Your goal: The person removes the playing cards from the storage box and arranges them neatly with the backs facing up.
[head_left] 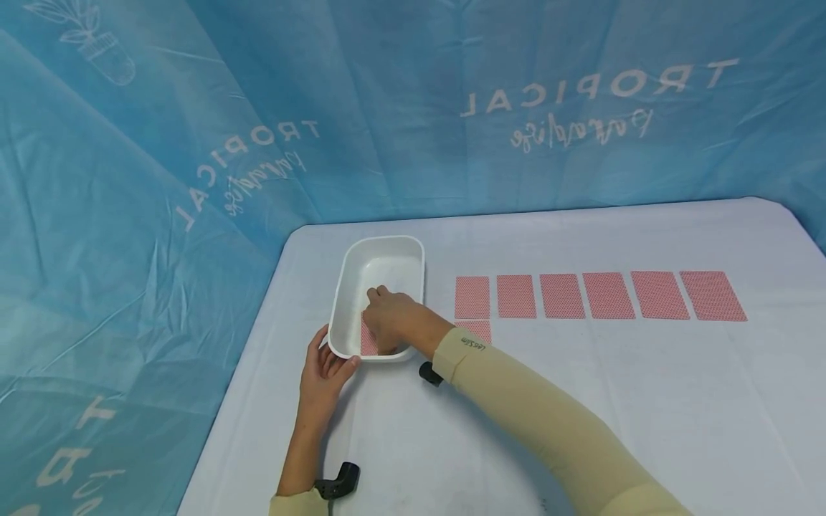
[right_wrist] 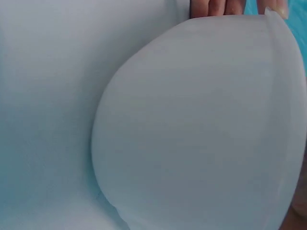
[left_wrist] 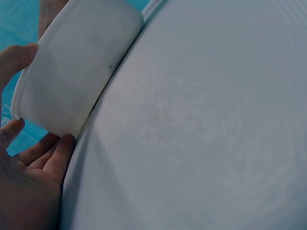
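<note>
– as the scene is followed from the left, what is met first?
– a blue backdrop (head_left: pixel 97 251) printed with white lettering; then the left hand (head_left: pixel 323 373) is seen above a white tablecloth (head_left: pixel 581 416), with a black device (head_left: pixel 338 481) worn at its wrist.
– is anything grasped by it?
– a white tray (head_left: pixel 395 269) is; the near left corner is gripped, with the thumb laid at the rim and the other fingers set against the outer wall.
– and what is contained in the tray?
– a red-patterned card (head_left: pixel 368 340) at the near end, partly covered by the right hand (head_left: pixel 396 319), which is reached in over the right side with some fingers bent.
– is the card pinched?
– that cannot be told; the underside of the hand is hidden, and the right wrist view is mostly filled by the tray's outer wall.
– what is found further right?
– a second black device (head_left: pixel 430 374) below the right wrist, and a tan sleeve (head_left: pixel 516 394); near the cuff a lower card (head_left: pixel 475 330) is partly covered, and just above it a row of six cards (head_left: pixel 563 296) is begun, laid side by side with narrow gaps and stretched out to the right
</note>
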Motion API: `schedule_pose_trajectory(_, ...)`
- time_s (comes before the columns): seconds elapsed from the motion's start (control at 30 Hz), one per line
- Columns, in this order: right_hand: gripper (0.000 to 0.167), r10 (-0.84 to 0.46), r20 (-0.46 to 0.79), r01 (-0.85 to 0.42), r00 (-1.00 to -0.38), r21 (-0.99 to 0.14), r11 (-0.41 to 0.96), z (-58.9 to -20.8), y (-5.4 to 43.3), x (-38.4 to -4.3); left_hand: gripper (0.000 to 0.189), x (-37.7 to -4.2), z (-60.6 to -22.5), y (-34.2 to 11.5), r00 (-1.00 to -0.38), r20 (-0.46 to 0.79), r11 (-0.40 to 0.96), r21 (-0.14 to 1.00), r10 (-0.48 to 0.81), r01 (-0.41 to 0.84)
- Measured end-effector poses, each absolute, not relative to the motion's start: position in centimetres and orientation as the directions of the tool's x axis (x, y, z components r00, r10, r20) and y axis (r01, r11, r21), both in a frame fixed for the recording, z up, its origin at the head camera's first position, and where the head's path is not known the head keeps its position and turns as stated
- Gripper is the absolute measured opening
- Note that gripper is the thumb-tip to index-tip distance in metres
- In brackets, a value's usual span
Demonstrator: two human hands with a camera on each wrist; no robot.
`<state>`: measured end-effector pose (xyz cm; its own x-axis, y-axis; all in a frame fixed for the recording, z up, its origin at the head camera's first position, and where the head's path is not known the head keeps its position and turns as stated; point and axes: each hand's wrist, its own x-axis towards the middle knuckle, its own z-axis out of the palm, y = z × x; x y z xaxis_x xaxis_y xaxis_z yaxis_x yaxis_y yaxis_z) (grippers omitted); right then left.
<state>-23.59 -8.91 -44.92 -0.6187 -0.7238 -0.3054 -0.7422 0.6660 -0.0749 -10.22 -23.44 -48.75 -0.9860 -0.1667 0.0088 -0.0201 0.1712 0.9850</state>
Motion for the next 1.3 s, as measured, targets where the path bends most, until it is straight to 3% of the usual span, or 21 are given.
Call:
schedule_pose_trajectory(0.33, 0.032, -0.719, -0.36, -0.719, -0.595, -0.161, 0.676, -43.7, -8.4, -23.3, 0.081, -10.1, -48.4, -23.3, -0.988, 0.001, 0.156, 0.988, -0.153, -0.023)
schedule_pose_trajectory(0.67, 0.021, -0.732, -0.329, -0.726, -0.597, -0.168, 0.667, -43.9, -8.6, -23.3, 0.081, -10.0, -48.3, -23.3, -0.988, 0.002, 0.157, 0.987, -0.156, -0.023)
schedule_pose_trajectory(1.03, 0.031, -0.733, -0.328, -0.74, -0.596, -0.129, 0.66, -44.2, -8.6, -23.5, 0.081, -10.1, -48.5, -23.4, -0.989, 0.003, 0.159, 0.987, -0.15, -0.021)
schedule_pose_trajectory(1.3, 0.033, -0.728, -0.326, -0.724, -0.603, -0.158, 0.671, -44.1, -8.5, -23.8, 0.078, -10.7, -51.0, -24.4, -0.987, 0.022, 0.129, 0.992, -0.162, 0.001)
